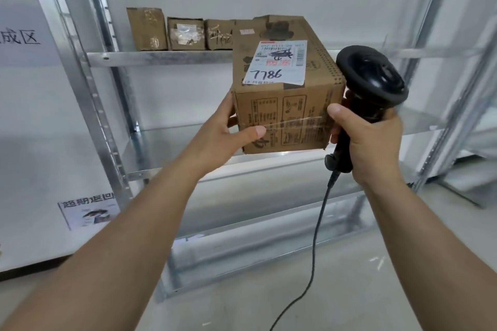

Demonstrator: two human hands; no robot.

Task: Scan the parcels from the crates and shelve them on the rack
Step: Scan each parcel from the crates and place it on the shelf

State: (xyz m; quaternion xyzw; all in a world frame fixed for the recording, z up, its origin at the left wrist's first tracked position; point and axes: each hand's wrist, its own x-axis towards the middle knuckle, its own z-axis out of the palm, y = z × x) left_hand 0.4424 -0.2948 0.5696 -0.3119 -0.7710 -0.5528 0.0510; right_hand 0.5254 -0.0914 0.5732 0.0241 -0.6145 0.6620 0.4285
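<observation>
The left hand (230, 129) grips the left side of a cardboard parcel (287, 94), thumb on its front face, holding it up before the metal rack (161, 58). The right hand (373, 140) wraps round a black barcode scanner (372, 75), thumb touching the parcel's right edge. Three small parcels (180, 32) stand at the upper shelf's left end.

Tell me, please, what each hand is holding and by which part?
The left hand grips the cardboard box at its lower left corner, thumb on the front face. The right hand holds the black scanner by its handle.
</observation>
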